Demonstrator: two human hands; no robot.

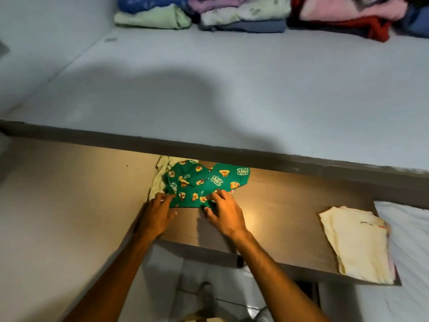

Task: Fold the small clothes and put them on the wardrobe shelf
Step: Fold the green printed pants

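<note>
Soft green printed garment crumpled on brown shelf, left hand and right hand pressing its near edge, fingers spread, no closed grip, folded cream cloth well to the right.

Warm light pools on lower shelf; upper shelf cool, dim, w/ broad soft shadow. Stacked clothes at back blurred; wide-angle bending at edges.

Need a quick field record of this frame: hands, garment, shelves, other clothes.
left hand: on the near left edge of the green garment
right hand: fingers pressing the garment's near edge
green garment: cartoon print, lying on the lower shelf, partly folded
under garment: pale cloth showing at its left
folded cream pile: right end of the lower shelf
upper shelf: folded stacks at the back
</note>
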